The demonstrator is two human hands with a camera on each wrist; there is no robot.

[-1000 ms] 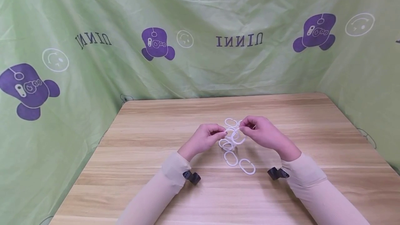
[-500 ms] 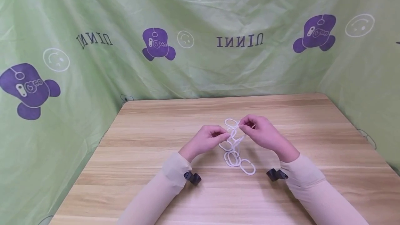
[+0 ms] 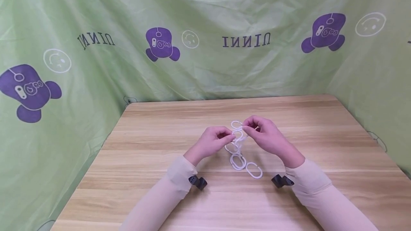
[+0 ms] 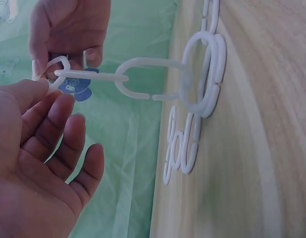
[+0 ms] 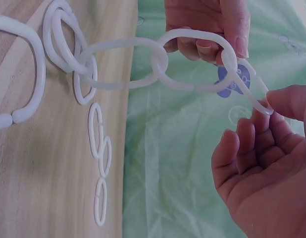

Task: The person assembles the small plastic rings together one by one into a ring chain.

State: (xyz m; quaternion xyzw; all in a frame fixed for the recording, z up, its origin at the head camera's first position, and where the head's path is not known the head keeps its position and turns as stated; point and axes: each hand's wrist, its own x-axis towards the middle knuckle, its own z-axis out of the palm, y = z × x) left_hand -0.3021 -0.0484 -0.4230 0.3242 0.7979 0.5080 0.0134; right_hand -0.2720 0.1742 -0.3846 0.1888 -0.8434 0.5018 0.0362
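White plastic oval split rings, each with a small gap, hang linked as a short chain between the hands and the table. My left hand [image 3: 210,141] pinches the chain's top ring [image 4: 64,62] between thumb and forefinger, its other fingers loosely bent. Close on the right, my right hand [image 3: 268,136] pinches the same end of the chain, at a ring [image 5: 249,93], with thumb and fingertips. Below it hang linked rings [image 5: 192,87], the lowest reaching down to the tabletop. Whether both hands grip one ring or two adjoining ones, I cannot tell.
Several loose-looking rings lie on the wooden table [image 3: 154,188] under the hands, among them a separate ring [image 3: 254,170] nearer the body. A green cloth [image 3: 205,74] with purple figures hangs behind and at both sides. Black wrist cameras sit on both sleeves.
My right hand has shifted slightly left, toward the left hand. The open ring seen hanging between the hands a second ago no longer stands out there; the hanging chain has swung and settled.
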